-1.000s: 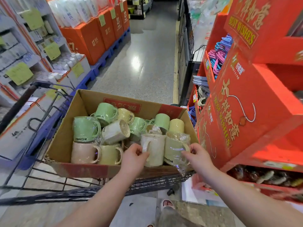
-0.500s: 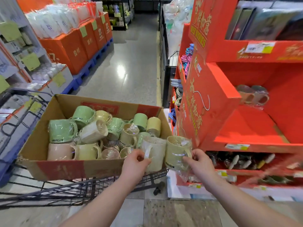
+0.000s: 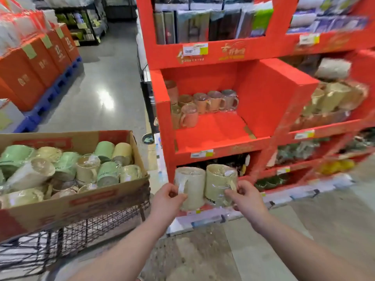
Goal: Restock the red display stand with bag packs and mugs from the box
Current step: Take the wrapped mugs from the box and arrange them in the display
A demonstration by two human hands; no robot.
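Observation:
My left hand (image 3: 167,196) grips a cream mug (image 3: 192,185) wrapped in clear plastic, by its handle. My right hand (image 3: 246,196) grips a pale yellow wrapped mug (image 3: 219,179) beside it. Both mugs hang in the air in front of the lowest part of the red display stand (image 3: 263,94). Its middle shelf (image 3: 213,130) holds several pinkish-brown mugs (image 3: 203,104) along the back and left. The cardboard box (image 3: 85,203) at my left holds several green, yellow and cream mugs. Bag packs (image 3: 203,23) stand on the top shelf.
The box sits in a wire shopping cart (image 3: 71,236). More yellow mugs (image 3: 332,98) fill the shelf at right. Orange boxes on blue pallets (image 3: 40,63) line the aisle's left side. The grey aisle floor (image 3: 105,88) runs ahead.
Both hands have lifted the two mugs out of the box and carried them right, toward the stand. My view has swung right, onto the stand's shelves.

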